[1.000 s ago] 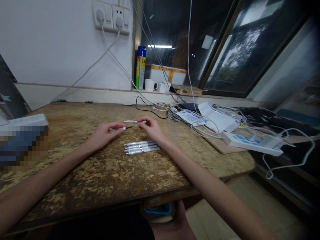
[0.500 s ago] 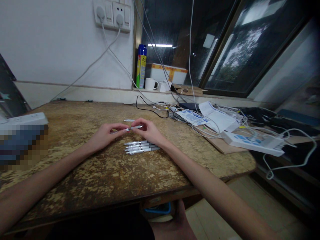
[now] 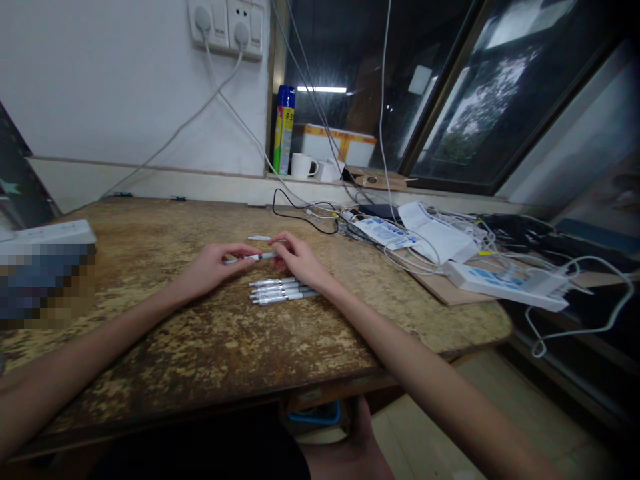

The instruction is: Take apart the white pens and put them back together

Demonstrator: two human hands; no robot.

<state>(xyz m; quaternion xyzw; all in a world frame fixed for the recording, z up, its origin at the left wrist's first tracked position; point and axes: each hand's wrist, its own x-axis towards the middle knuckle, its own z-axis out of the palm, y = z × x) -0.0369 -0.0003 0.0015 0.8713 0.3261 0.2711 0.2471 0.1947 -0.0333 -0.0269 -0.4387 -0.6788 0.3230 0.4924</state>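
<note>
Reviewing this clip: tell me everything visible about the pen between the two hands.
The pen is slim and straight, with a white barrel and a gray front section; it looks like plastic. It lies nearly level across the view, its gray end pointing right and slightly raised in the picture. The left hand pinches the white barrel, and the fingers of the right hand are at the gray end, hiding its tip. Any print is too small to read.

Approx. 4 grouped pens (image 3: pixel 279 292), 1 mug (image 3: pixel 301 166)
</note>
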